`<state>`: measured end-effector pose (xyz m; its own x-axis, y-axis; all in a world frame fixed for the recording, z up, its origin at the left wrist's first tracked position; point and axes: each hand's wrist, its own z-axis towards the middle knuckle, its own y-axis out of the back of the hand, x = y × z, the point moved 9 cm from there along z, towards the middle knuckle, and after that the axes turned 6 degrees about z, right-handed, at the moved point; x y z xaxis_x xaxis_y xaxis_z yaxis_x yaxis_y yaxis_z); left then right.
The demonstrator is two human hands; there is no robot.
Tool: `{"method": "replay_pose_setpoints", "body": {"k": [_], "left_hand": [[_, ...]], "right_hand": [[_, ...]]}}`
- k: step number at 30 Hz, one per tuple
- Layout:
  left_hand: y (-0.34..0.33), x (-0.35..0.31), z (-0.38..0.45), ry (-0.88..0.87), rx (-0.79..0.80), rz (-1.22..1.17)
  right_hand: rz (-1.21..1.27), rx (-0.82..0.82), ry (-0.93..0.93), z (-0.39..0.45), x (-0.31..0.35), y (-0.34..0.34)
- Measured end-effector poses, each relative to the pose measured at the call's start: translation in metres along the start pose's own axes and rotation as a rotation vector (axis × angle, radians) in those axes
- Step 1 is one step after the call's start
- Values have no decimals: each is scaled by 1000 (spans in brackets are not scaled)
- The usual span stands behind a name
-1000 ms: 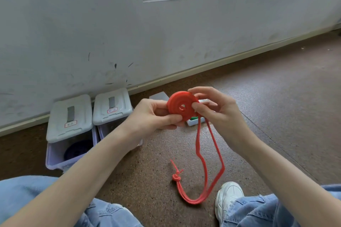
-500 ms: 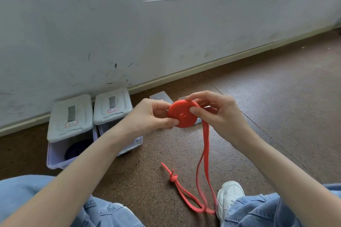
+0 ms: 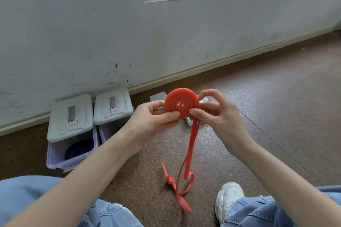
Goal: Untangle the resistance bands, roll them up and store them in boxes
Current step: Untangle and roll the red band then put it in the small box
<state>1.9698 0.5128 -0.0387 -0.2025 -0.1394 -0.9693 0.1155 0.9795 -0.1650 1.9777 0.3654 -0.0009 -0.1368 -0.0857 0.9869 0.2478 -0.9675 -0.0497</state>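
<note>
Both hands pinch a coiled red band above the floor: left hand on its left, right hand on its right. Its loose knotted tail hangs below the coil. Left of the coil stand two lidded boxes.

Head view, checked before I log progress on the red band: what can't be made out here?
- Small open box behind the red rubber band coil: mostly hidden by both hands.
- Red-bordered labels on the two grey-lidded translucent storage boxes: too small to read.
- Band's free tail end: motion-blurred.
</note>
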Motion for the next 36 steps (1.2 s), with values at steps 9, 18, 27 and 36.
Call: {"method": "replay_pose_setpoints", "body": {"k": [9,18,27,36], "left_hand": [[-14,-8,-4,-44,162,589],[10,-13,2,-36,-80,129],[4,5,3,26,-29,225],[-2,-27,-1,-153,116,650]], "right_hand": [[-333,171,159,-2,15,-23],[-127,74,103,-3,7,-16],[-190,83,84,-6,-2,-19],[-387,165,167,-2,13,-18]]}}
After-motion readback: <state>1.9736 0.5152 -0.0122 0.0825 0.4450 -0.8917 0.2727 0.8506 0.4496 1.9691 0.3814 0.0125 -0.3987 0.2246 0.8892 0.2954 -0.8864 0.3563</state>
